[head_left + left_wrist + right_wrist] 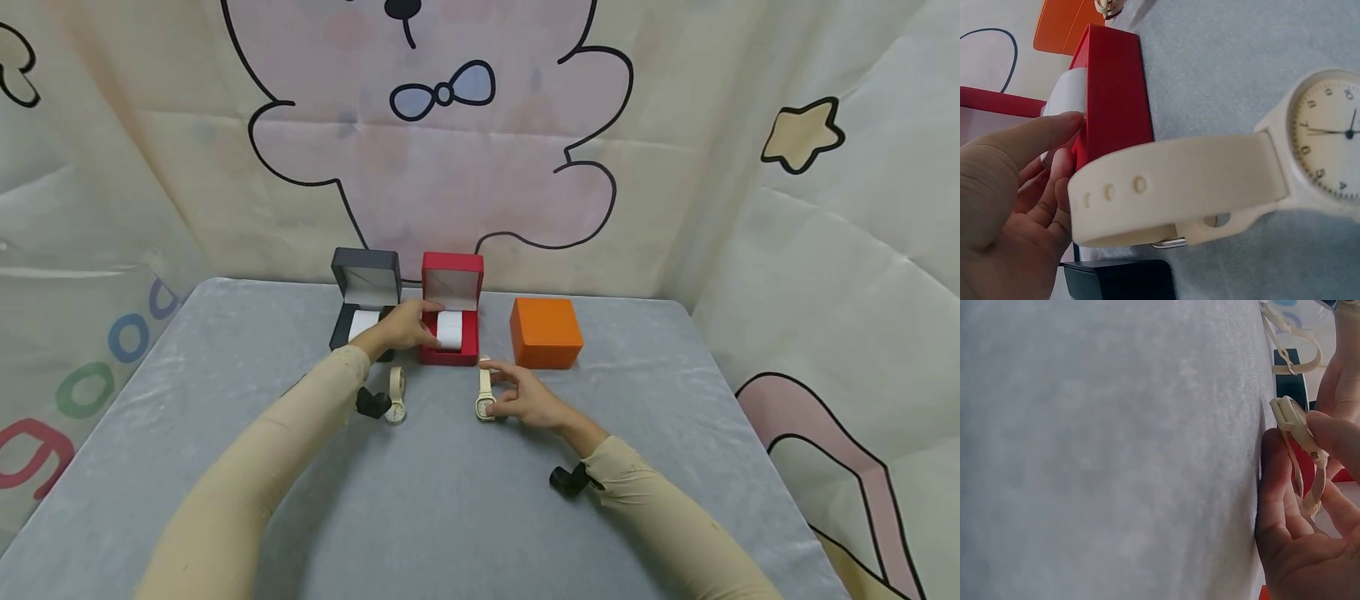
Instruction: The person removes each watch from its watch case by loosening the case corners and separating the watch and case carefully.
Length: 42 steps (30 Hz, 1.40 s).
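Note:
My left hand reaches into the open red watch box. Its thumb and fingers pinch the white cushion inside, the thumb along the edge facing the box's front wall. My right hand holds a cream watch with a squarish case just in front of the red box. In the right wrist view the thumb lies on the watch's face and other fingers are under and behind its looped strap. Below my left wrist, a second cream watch with a round dial rests on the table, its strap buckled.
An open dark grey box with a white cushion stands left of the red one, partly behind my left hand. A closed orange box sits to the right. The grey cloth-covered table ends at a printed curtain.

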{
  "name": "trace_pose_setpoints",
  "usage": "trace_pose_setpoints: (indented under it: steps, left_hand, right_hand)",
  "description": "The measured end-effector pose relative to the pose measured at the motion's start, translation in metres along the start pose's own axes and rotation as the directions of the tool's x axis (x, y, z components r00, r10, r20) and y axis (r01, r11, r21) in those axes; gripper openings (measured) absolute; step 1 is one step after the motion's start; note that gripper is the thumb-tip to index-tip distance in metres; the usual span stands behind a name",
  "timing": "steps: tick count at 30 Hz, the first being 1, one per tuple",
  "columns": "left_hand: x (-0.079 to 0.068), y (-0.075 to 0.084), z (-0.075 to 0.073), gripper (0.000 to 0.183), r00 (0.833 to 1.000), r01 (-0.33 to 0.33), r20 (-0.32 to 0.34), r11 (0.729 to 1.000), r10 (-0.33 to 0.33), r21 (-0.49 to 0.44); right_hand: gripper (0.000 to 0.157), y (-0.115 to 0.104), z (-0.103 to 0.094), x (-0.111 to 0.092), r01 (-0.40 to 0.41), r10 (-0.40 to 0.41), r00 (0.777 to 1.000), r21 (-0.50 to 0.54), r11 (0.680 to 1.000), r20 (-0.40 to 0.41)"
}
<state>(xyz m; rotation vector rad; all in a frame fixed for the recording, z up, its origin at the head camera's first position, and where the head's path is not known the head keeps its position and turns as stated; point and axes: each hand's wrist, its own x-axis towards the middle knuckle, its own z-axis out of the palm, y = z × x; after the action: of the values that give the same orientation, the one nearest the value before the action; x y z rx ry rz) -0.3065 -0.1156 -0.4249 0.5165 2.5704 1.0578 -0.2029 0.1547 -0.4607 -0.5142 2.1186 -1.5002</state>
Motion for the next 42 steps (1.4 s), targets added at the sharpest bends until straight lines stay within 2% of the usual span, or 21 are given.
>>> trace_pose_setpoints:
  steps: [12,21,31,34,38,42]
  left_hand:
    - [0.0006,-0.0001,0.0014,0.067,1.000,-0.019,-0.004,0.999,0.020,0.033]
    - [0.0022,-0.0015,0.0033,0.065,1.000,-0.009,-0.008,0.998,0.009,0.061]
    - [0.0029,-0.0017,0.0036,0.064,1.000,-0.006,-0.005,0.998,0.006,0.063]
    - [0.0021,-0.0008,0.0035,0.064,1.000,-0.002,-0.005,0.998,0.003,0.065]
    - [0.0022,-0.0014,0.0036,0.063,1.000,-0.010,-0.006,0.998,0.011,0.064]
    - [0.0035,-0.0031,0.0039,0.063,1.000,-0.027,-0.010,0.998,0.028,0.065]
  right_hand:
    - [0.076,0.0016,0.0000,0.0026,-0.014,0.014,1.000,-0.016,1.000,0.001]
    - [0.075,0.0012,0.0020,0.0036,0.022,-0.022,0.999,0.007,1.000,-0.036]
    - [0.075,0.0008,0.0060,0.0058,0.003,-0.004,0.999,-0.014,1.000,-0.042]
    - [0.075,0.0004,0.0056,0.0056,0.025,-0.029,0.998,-0.063,0.998,-0.052]
    - [0.073,0.0005,0.0040,0.0059,0.055,-0.068,0.995,-0.179,0.982,-0.067]
    - [0.073,0.0014,0.0020,0.0060,0.049,-0.067,0.996,-0.246,0.968,-0.063]
